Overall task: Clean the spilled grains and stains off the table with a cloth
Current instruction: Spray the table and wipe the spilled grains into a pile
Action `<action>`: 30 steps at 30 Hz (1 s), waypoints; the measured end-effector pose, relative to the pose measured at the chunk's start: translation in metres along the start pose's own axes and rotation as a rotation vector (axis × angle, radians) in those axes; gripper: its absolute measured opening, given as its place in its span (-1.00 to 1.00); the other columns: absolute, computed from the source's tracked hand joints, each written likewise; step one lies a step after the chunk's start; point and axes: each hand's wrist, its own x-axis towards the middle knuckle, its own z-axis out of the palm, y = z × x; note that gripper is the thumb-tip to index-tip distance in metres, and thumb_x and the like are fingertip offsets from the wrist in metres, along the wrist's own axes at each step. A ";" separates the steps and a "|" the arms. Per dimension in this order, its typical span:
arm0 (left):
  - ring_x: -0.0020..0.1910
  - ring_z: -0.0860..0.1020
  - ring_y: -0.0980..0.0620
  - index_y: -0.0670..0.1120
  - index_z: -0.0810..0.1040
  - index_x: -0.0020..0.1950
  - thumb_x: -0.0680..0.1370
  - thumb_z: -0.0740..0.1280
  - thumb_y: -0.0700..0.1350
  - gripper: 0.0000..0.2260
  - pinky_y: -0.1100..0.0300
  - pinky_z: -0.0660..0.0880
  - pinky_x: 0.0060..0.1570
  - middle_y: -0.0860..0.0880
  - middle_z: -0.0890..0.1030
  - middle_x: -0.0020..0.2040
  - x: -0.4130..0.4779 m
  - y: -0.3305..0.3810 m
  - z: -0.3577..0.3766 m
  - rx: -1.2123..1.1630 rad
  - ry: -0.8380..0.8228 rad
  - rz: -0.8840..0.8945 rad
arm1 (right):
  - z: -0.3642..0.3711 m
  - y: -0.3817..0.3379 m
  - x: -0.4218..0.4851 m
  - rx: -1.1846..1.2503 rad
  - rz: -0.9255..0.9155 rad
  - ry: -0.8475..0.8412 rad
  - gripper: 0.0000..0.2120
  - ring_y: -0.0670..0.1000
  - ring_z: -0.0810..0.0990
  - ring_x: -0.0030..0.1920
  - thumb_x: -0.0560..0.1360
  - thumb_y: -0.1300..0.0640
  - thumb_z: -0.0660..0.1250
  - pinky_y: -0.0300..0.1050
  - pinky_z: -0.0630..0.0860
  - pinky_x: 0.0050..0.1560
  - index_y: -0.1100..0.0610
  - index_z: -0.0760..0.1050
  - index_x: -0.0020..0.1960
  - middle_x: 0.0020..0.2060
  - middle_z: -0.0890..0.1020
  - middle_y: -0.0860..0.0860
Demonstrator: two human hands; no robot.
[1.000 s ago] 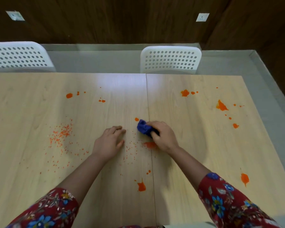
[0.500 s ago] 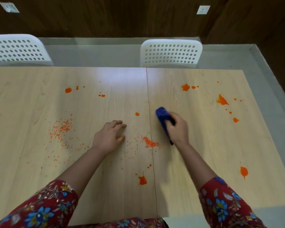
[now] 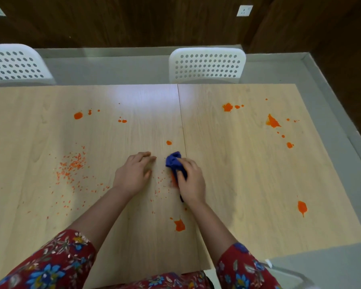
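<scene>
Forearms in red floral sleeves (image 3: pixel 50 265) reach forward over the pale wooden table (image 3: pixel 238 184). The left hand (image 3: pixel 133 174) lies flat, fingers relaxed on the wood; the right hand (image 3: pixel 191 181) grips a crumpled blue cloth (image 3: pixel 173 161) pressed down beside the centre seam (image 3: pixel 181 122). Orange grains (image 3: pixel 73 164) scatter leftward, orange stains (image 3: pixel 272 121) beyond.

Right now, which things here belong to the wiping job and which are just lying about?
Job: crumpled blue cloth in the right hand; left hand resting on the pale wooden table; scattered orange grains; orange stains.
Lying about: two white perforated plastic chairs; white wall socket.
</scene>
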 end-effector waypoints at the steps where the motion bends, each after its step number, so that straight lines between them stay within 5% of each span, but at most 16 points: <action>1: 0.41 0.29 0.10 0.16 0.31 0.46 0.60 0.23 0.01 -0.58 0.19 0.50 0.01 0.16 0.31 0.46 0.000 -0.001 0.000 -0.001 -0.001 0.004 | 0.000 -0.005 0.000 0.037 -0.006 0.004 -0.64 -0.09 0.47 0.20 0.54 0.19 0.27 -0.25 0.39 0.21 0.00 0.49 0.33 0.25 0.53 -0.10; 6: 0.42 0.27 0.09 0.16 0.31 0.47 0.60 0.23 0.06 -0.57 0.13 0.49 0.07 0.17 0.29 0.47 0.000 -0.004 -0.003 0.000 -0.024 0.028 | -0.065 0.037 -0.003 0.092 0.263 0.274 -0.67 0.02 0.52 0.18 0.54 0.20 0.32 -0.27 0.32 0.16 0.13 0.49 0.30 0.20 0.53 0.04; 10: 0.43 0.26 0.10 0.16 0.29 0.47 0.60 0.23 0.08 -0.57 0.12 0.50 0.06 0.16 0.28 0.47 0.000 -0.005 0.000 -0.002 -0.023 0.033 | -0.112 0.078 -0.029 -0.045 0.554 0.192 -0.58 0.03 0.50 0.03 0.56 0.12 0.29 -0.13 0.36 0.01 0.14 0.37 0.39 0.29 0.42 0.08; 20: 0.47 0.22 0.10 0.17 0.23 0.51 0.59 0.24 0.10 -0.51 0.12 0.46 0.16 0.16 0.23 0.52 -0.001 -0.013 0.001 -0.036 -0.046 0.071 | -0.024 -0.014 -0.032 0.192 0.374 -0.110 -0.56 -0.13 0.46 0.08 0.49 0.10 0.42 -0.30 0.37 0.12 0.09 0.44 0.33 0.21 0.42 0.00; 24: 0.49 0.20 0.09 0.16 0.19 0.54 0.59 0.26 0.06 -0.47 0.09 0.42 0.27 0.15 0.21 0.53 -0.020 -0.045 -0.006 -0.077 -0.060 0.140 | -0.039 -0.004 -0.029 0.138 0.456 0.080 -0.61 0.04 0.54 0.16 0.47 0.13 0.43 -0.12 0.43 0.19 0.13 0.49 0.27 0.20 0.51 0.08; 30: 0.48 0.25 0.00 0.05 0.24 0.53 0.57 0.29 0.05 -0.46 0.06 0.31 0.38 0.04 0.27 0.52 -0.049 -0.097 -0.007 -0.014 0.008 0.153 | -0.027 -0.013 -0.065 -0.037 0.491 0.037 -0.58 0.06 0.57 0.09 0.49 0.09 0.40 -0.14 0.46 0.08 0.08 0.42 0.32 0.24 0.42 0.04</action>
